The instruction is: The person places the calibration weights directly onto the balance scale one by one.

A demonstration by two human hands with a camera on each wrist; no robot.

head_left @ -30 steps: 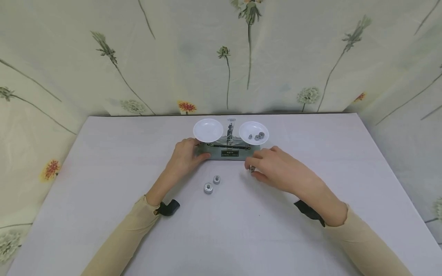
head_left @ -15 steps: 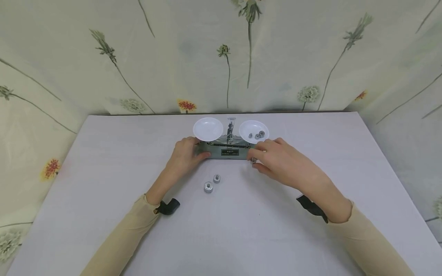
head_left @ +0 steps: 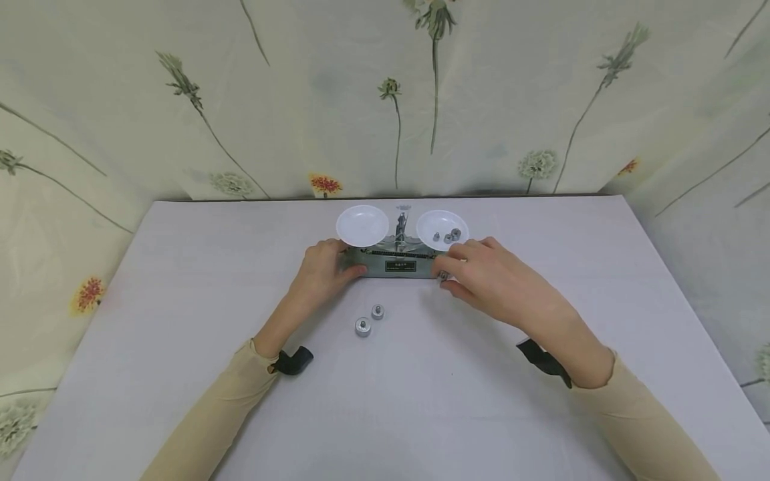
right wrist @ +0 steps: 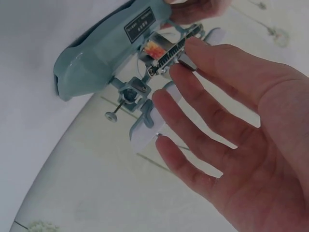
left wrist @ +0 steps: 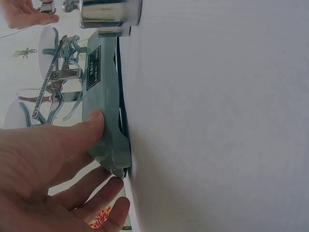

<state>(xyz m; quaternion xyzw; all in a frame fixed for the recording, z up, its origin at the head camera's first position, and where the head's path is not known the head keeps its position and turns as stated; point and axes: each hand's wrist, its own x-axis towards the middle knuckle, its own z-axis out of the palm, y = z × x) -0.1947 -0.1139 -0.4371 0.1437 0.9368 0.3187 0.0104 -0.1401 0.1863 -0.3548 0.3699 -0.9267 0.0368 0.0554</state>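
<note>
A grey-green balance scale (head_left: 379, 264) stands near the table's back edge, its two white pans side by side. My left hand (head_left: 321, 270) grips the left end of its base, thumb on the front face and fingers behind. My right hand (head_left: 487, 280) pinches a small metal weight (head_left: 443, 275) between thumb and fingertips, in front of the base's right end and below the right pan. That weight (left wrist: 47, 7) also shows in the left wrist view. Three weights (head_left: 456, 234) lie in the right pan (head_left: 427, 224); the left pan (head_left: 363, 226) holds nothing.
Two knobbed metal weights, a larger one (head_left: 363, 327) and a smaller one (head_left: 377, 311), stand on the white table (head_left: 391, 401) in front of the scale. Flower-printed cloth (head_left: 361, 100) hangs close behind the table and along its sides.
My right hand has moved up and slightly right with the weight, from the table in front of the scale to its base, slowing at the end. The left hand stays on the base.
</note>
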